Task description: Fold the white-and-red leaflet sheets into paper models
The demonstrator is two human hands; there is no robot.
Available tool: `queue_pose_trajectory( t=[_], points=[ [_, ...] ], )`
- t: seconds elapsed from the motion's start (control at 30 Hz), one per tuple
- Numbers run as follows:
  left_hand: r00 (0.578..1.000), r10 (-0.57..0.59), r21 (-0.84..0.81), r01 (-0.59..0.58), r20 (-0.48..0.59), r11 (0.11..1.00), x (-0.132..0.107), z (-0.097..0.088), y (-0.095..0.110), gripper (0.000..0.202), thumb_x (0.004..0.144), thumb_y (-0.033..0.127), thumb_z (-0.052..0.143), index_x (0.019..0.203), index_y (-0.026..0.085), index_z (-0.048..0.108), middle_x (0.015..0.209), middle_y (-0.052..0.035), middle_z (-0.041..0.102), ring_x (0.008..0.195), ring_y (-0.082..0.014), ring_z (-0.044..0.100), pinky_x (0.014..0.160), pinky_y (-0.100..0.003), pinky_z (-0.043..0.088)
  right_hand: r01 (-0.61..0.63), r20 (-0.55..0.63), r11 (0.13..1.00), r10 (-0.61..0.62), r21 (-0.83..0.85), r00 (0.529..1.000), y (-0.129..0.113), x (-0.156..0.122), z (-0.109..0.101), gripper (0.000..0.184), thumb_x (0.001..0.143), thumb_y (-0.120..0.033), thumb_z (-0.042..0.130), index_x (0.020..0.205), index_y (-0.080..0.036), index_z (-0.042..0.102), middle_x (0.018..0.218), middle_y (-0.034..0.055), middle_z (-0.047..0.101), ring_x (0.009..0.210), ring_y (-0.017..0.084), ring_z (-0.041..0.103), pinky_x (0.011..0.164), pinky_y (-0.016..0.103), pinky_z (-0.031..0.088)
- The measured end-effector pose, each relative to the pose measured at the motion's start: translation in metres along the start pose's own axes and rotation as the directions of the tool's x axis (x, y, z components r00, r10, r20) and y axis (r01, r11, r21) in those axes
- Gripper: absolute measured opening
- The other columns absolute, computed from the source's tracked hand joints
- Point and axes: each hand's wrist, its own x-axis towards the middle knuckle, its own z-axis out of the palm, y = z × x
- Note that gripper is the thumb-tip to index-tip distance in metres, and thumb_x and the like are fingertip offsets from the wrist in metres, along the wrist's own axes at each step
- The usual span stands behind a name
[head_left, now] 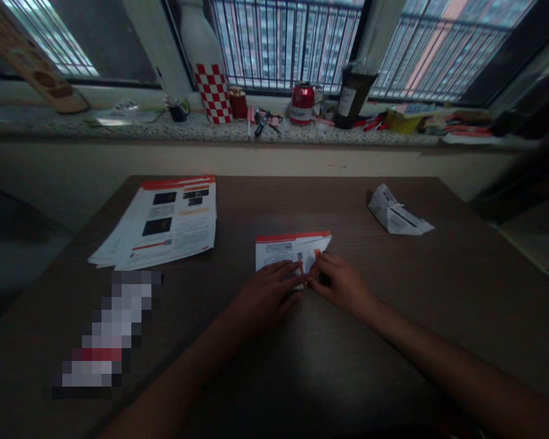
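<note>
A partly folded sheet of printed paper (279, 249) with a red strip along its far edge lies at the middle of the table. My left hand (274, 289) rests flat on its near side, fingers stretched out across it. At the paper's right side, my right hand (338, 277) pinches a folded flap between thumb and fingers. The fingertips of both hands nearly meet at the near edge. Part of the paper is hidden beneath my hands.
On the brown table (238, 201), a stack of printed sheets (174, 225) lies at the left and a folded paper piece (398, 213) at the far right. A blurred-out object (114, 329) is near left. Behind, the windowsill (150, 131) holds a red can (302, 103) and a checked vase (213, 91).
</note>
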Motion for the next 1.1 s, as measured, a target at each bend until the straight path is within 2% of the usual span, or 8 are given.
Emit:
queue_pose_trajectory(
  t=[0.2,0.5,0.7,0.87,0.97,1.1],
  points=[
    [1.000,-0.004,-0.017,0.004,-0.005,1.000,0.002,0.000,-0.001,0.042,0.106,0.032,0.056,0.147,0.025,0.058,0.160,-0.0061,0.053,0.148,-0.0259,0.048,0.121,-0.046,0.042,-0.013,0.006,1.000,0.013,0.004,1.000,0.000,0.002,-0.001,0.009,0.092,-0.019,0.071,0.090,-0.022,0.062,0.102,0.0074,0.067,0.098,0.026,0.063,0.085,0.038,0.050],
    [0.999,0.046,-0.030,-0.046,0.009,0.998,0.000,-0.004,-0.004,0.036,0.107,0.031,0.054,0.141,0.025,0.062,0.161,-0.0064,0.052,0.149,-0.0261,0.046,0.122,-0.047,0.041,-0.053,0.007,0.998,0.053,-0.036,0.999,-0.003,0.003,0.003,0.008,0.091,-0.019,0.070,0.089,-0.021,0.063,0.104,0.0098,0.068,0.097,0.027,0.063,0.086,0.040,0.050],
    [0.995,0.094,-0.016,-0.093,0.037,0.996,-0.005,-0.006,-0.007,0.034,0.107,0.035,0.055,0.139,0.029,0.064,0.164,-0.0067,0.047,0.154,-0.0288,0.039,0.122,-0.050,0.040,-0.048,-0.009,0.998,0.047,-0.048,0.999,-0.001,0.001,0.007,0.011,0.091,-0.020,0.072,0.087,-0.022,0.061,0.110,0.0112,0.069,0.109,0.031,0.063,0.092,0.044,0.051],
    [0.995,0.098,-0.020,-0.097,0.009,0.995,-0.004,-0.006,-0.004,0.029,0.106,0.031,0.055,0.132,0.029,0.067,0.163,-0.0058,0.048,0.153,-0.0296,0.040,0.121,-0.051,0.041,-0.062,-0.014,0.998,0.061,-0.034,0.998,-0.001,0.005,0.001,0.010,0.093,-0.017,0.068,0.088,-0.023,0.060,0.097,0.0067,0.067,0.092,0.026,0.065,0.083,0.037,0.051],
    [0.995,0.101,-0.011,-0.100,0.012,0.995,-0.003,-0.006,-0.004,0.026,0.106,0.032,0.056,0.129,0.029,0.068,0.163,-0.0055,0.049,0.152,-0.0301,0.041,0.119,-0.052,0.042,-0.081,-0.051,0.995,0.078,-0.058,0.996,0.007,0.010,-0.006,0.008,0.096,-0.017,0.064,0.091,-0.022,0.061,0.096,0.0063,0.067,0.087,0.024,0.065,0.078,0.035,0.050],
    [0.995,0.095,0.000,-0.095,0.024,0.995,-0.003,-0.005,-0.005,0.026,0.106,0.034,0.057,0.129,0.030,0.068,0.163,-0.0055,0.048,0.152,-0.0305,0.040,0.119,-0.053,0.042,-0.112,-0.107,0.986,0.099,-0.122,0.989,0.030,0.018,-0.017,0.010,0.097,-0.019,0.064,0.087,-0.021,0.061,0.094,0.0067,0.067,0.086,0.024,0.065,0.077,0.034,0.049]
  ],
)
